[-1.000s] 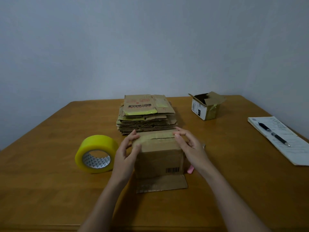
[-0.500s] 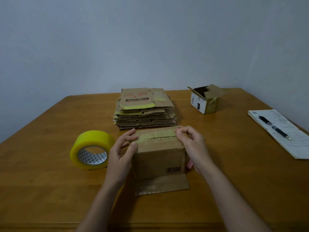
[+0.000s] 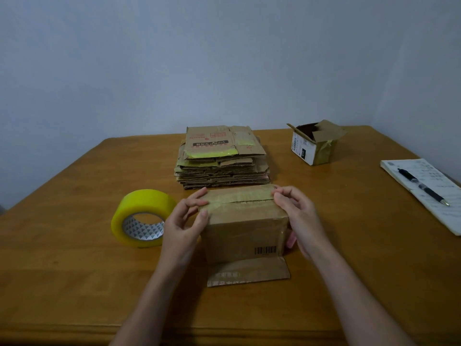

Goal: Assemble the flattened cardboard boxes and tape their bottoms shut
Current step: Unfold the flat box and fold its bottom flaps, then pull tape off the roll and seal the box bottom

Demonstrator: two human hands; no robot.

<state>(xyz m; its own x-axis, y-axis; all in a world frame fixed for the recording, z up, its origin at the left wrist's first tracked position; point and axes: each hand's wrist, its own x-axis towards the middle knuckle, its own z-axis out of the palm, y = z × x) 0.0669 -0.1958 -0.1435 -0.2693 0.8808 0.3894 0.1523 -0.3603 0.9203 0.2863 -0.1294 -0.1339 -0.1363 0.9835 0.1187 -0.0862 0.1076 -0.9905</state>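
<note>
Head view: the brown cardboard box (image 3: 243,228) is standing upside down at the middle of the wooden counter (image 3: 74,270), a yellowish tape strip across its upturned bottom seam, the left hand (image 3: 185,221) and right hand (image 3: 298,216) gripping its two ends with curled fingers. One small taped box (image 3: 314,143) is sitting open at the far right, so the tall stack of flattened cardboard boxes (image 3: 222,158) is looking like the bulk of the work left. The yellow tape roll (image 3: 142,217) is lying just beside the left hand.

Brown cardboard box (image 3: 243,231) sits upside down mid-table, taped seam on top, barcode on the near side, one flap lying flat toward the camera. Stack of flattened boxes (image 3: 222,159) right behind it, yellow tape roll (image 3: 142,217) standing on edge just left.
</note>
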